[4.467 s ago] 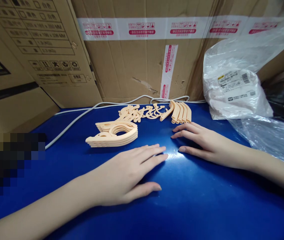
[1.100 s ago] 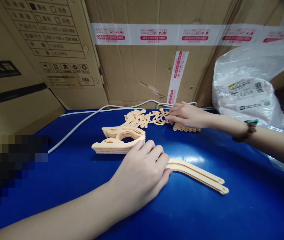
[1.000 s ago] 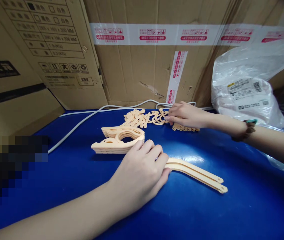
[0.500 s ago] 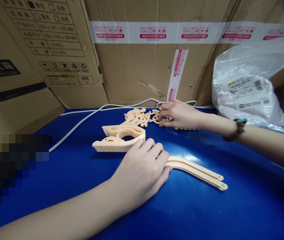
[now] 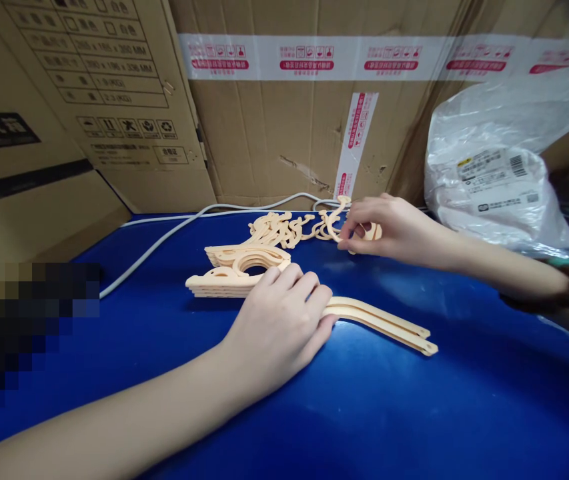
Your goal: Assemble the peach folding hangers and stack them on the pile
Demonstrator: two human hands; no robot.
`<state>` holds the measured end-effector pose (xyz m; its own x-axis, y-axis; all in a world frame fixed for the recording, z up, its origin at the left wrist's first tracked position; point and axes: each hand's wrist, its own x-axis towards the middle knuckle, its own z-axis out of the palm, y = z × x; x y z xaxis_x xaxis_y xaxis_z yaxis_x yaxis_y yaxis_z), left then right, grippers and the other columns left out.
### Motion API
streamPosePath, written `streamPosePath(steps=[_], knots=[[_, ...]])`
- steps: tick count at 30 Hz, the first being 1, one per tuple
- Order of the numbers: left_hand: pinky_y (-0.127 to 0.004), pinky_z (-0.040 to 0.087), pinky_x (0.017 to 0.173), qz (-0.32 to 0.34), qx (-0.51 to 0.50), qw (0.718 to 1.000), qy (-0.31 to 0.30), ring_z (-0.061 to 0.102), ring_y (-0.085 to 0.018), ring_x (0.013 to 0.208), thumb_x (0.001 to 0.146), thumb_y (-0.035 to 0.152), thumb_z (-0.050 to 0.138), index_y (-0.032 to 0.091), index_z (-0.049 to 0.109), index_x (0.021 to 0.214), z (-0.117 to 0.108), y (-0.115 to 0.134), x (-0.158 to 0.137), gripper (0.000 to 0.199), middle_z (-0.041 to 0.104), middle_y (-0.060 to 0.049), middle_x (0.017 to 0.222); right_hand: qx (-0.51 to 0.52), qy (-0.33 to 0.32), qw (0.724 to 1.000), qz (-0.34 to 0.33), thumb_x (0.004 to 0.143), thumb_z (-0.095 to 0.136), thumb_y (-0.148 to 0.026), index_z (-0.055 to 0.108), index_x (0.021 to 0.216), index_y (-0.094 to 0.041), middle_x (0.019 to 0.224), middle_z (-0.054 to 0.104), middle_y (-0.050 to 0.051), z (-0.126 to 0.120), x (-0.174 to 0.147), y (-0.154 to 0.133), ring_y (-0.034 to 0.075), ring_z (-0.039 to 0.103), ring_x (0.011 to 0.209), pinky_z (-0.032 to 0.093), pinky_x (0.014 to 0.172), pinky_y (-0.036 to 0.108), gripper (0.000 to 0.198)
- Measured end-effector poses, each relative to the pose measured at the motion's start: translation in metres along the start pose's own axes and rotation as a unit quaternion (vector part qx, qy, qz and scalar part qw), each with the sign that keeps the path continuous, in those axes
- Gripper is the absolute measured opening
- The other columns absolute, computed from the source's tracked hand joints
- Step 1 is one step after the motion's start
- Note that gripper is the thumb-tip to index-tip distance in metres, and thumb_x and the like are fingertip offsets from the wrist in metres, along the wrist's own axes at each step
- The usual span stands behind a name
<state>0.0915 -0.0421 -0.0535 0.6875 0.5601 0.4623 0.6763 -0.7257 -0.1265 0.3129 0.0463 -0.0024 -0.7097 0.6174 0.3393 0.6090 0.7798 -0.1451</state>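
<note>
Head view: peach curved hook piece [image 5: 335,223], pinched.

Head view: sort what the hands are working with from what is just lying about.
In hand:
- left hand pressing on the two long arm pieces
- right hand pinching a hook piece
- row of hook pieces
- stack of curved pieces

Lying about:
- white cable
- plastic bag
- cardboard boxes
- blue table

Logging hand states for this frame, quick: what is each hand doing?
Left hand: palm down, fingers curled on the two hanger arms.
Right hand: fingers pinching a hook piece.
</note>
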Motion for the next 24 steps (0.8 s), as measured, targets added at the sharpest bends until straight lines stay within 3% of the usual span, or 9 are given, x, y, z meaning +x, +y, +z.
streamPosePath(steps=[4,8,15,17,21,24], knots=[[-0.038,0.041,0.075,-0.036,-0.068,0.997,0.022,0.056,-0.025,0.086,0.095,0.036,0.050,0.015,0.066,0.094,-0.004,0.002,0.000,0.027,0.067,-0.006,0.090,0.040,0.002,0.999,0.006,0.088,0.062,-0.034,0.068,0.080,-0.021,0.079,0.068,0.003,0.003,-0.026,-0.028,0.017,0.060,0.074,0.041,0.072,0.032,0.016],[-0.030,0.039,0.066,-0.114,-0.166,0.979,0.042,0.056,-0.017,0.075,0.094,0.033,0.054,0.019,0.064,0.082,-0.010,0.005,0.000,0.021,0.065,0.001,0.077,0.047,0.023,0.998,-0.029,0.090,0.060,-0.034,0.065,0.082,-0.023,0.077,0.065,0.000,0.011,-0.044,-0.051,0.016,0.057,0.072,0.039,0.074,0.033,0.015],[-0.025,0.032,0.055,-0.243,-0.335,0.910,-0.025,0.050,-0.010,0.059,0.092,0.033,0.055,0.020,0.064,0.071,-0.017,0.010,0.004,0.026,0.058,0.005,0.063,0.020,0.058,0.994,-0.095,0.094,0.054,-0.032,0.061,0.080,-0.023,0.076,0.066,0.002,0.017,-0.052,-0.066,0.017,0.055,0.071,0.037,0.071,0.035,0.018],[-0.024,0.032,0.054,-0.261,-0.365,0.893,-0.025,0.048,-0.010,0.058,0.093,0.034,0.053,0.019,0.062,0.071,-0.016,0.009,0.004,0.028,0.055,0.006,0.062,0.009,0.089,0.992,-0.086,0.095,0.054,-0.031,0.061,0.082,-0.022,0.075,0.065,0.002,0.016,-0.052,-0.064,0.017,0.055,0.069,0.038,0.068,0.034,0.017],[-0.024,0.032,0.054,-0.258,-0.373,0.891,-0.018,0.046,-0.010,0.059,0.095,0.036,0.050,0.018,0.058,0.070,-0.016,0.007,0.003,0.031,0.051,0.006,0.061,-0.071,0.146,0.986,-0.042,0.096,0.053,-0.028,0.060,0.106,-0.020,0.075,0.063,0.001,0.015,-0.050,-0.054,0.016,0.058,0.070,0.041,0.066,0.030,0.015],[-0.023,0.034,0.057,-0.237,-0.373,0.897,-0.020,0.048,-0.009,0.061,0.097,0.035,0.049,0.019,0.060,0.073,-0.016,0.006,0.002,0.030,0.054,0.007,0.064,-0.204,0.144,0.962,-0.108,0.097,0.052,-0.027,0.064,0.099,-0.018,0.073,0.064,0.002,0.016,-0.047,-0.045,0.017,0.058,0.070,0.038,0.065,0.030,0.015]])
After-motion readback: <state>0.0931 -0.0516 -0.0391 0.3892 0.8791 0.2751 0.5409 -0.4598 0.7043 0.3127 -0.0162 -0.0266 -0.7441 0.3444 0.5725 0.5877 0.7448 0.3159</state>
